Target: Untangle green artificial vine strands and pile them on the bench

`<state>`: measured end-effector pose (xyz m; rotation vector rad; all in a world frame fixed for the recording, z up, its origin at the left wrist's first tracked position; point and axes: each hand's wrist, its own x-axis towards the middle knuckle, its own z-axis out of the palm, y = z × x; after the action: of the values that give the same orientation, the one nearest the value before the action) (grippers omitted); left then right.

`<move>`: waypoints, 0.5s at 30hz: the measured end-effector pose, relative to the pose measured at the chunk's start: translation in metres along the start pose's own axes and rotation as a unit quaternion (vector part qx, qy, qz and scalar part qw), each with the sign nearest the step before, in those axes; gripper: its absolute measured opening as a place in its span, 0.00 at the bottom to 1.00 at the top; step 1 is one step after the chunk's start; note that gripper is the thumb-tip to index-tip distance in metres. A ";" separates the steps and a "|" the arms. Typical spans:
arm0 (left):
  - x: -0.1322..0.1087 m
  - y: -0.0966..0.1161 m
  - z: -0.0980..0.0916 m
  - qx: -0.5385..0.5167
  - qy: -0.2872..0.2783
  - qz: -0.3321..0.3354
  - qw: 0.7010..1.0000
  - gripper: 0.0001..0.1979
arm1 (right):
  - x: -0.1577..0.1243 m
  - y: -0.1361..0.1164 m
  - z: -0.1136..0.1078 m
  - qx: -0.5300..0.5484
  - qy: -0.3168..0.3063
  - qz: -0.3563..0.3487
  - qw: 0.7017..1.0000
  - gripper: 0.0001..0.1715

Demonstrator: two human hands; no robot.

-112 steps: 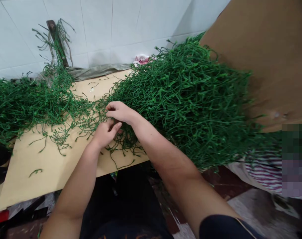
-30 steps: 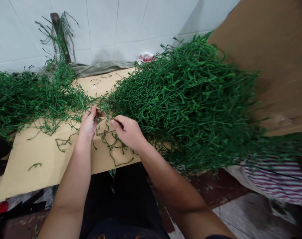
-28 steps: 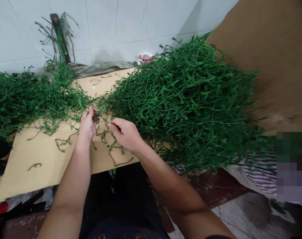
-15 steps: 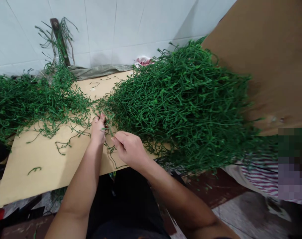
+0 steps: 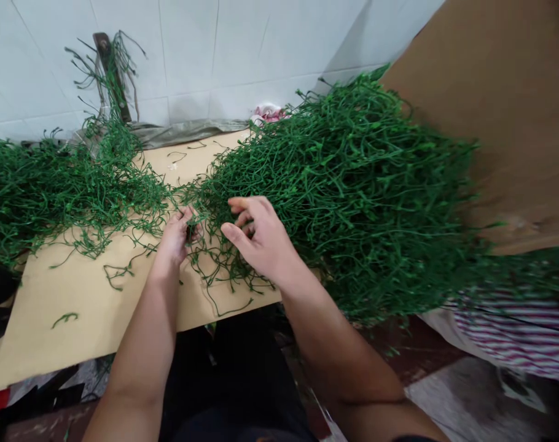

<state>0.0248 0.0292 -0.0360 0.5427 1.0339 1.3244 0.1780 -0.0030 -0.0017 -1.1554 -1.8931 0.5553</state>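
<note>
A big heap of green plastic stems (image 5: 348, 190) covers the right half of a tan board (image 5: 90, 307). A flatter spread of the same stems (image 5: 44, 190) lies at the left. My left hand (image 5: 177, 232) is pinched on a few green strands at the gap between the two piles. My right hand (image 5: 261, 236) hovers at the heap's near left edge with fingers apart and slightly curled, holding nothing, its fingertips among the stems.
Loose stems (image 5: 118, 270) lie scattered on the board. A brown cardboard sheet (image 5: 500, 104) leans at the right. White tiled wall (image 5: 242, 49) behind, with a dark post (image 5: 111, 73) draped in stems. Striped cloth (image 5: 514, 331) at lower right.
My right hand has let go of its pinch, opened, and moved up and right into the edge of the big heap. My left hand stayed pinched near the same spot.
</note>
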 end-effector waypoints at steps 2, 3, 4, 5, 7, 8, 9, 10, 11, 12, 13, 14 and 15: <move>-0.001 -0.002 -0.003 0.000 -0.034 -0.007 0.999 0.07 | 0.010 0.001 -0.001 0.005 -0.017 -0.046 0.999 0.32; -0.002 -0.003 -0.004 -0.003 -0.051 -0.005 0.999 0.08 | 0.014 0.001 0.001 0.001 -0.047 -0.076 0.996 0.32; -0.003 -0.004 -0.005 -0.007 -0.065 -0.002 0.998 0.08 | 0.017 0.000 0.003 -0.006 -0.081 -0.100 0.992 0.30; -0.004 -0.004 -0.005 -0.011 -0.076 0.000 0.997 0.09 | 0.018 0.000 0.006 -0.016 -0.110 -0.113 0.987 0.26; -0.005 -0.003 -0.005 -0.014 -0.083 -0.005 0.996 0.10 | 0.018 0.001 0.011 -0.043 -0.132 -0.108 0.984 0.18; -0.005 -0.003 -0.005 -0.011 -0.082 -0.009 0.997 0.11 | 0.016 0.002 0.013 -0.061 -0.126 -0.095 0.986 0.15; -0.005 -0.002 -0.005 -0.005 -0.077 -0.009 0.997 0.12 | 0.014 0.004 0.015 -0.081 -0.113 -0.078 0.987 0.13; -0.004 -0.001 -0.005 0.003 -0.068 -0.005 0.998 0.13 | 0.012 0.006 0.016 -0.103 -0.101 -0.061 0.988 0.12; -0.003 -0.001 -0.005 0.011 -0.057 0.001 0.998 0.13 | 0.010 0.008 0.016 -0.125 -0.094 -0.046 0.987 0.13; -0.001 -0.001 -0.004 0.019 -0.043 0.011 0.999 0.13 | 0.008 0.010 0.016 -0.145 -0.090 -0.033 0.985 0.14; 0.001 -0.001 -0.004 0.025 -0.024 0.024 0.999 0.12 | 0.007 0.012 0.015 -0.165 -0.086 -0.025 0.982 0.15; 0.004 -0.002 -0.004 0.030 -0.002 0.038 0.999 0.12 | 0.005 0.013 0.014 -0.182 -0.080 -0.025 0.980 0.16; 0.006 -0.003 -0.004 0.033 0.018 0.052 0.998 0.12 | 0.004 0.013 0.014 -0.193 -0.073 -0.031 0.978 0.16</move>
<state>0.0222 0.0337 -0.0422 0.6312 1.0936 1.3988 0.1722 0.0073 -0.0172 -1.3217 -2.2229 0.2463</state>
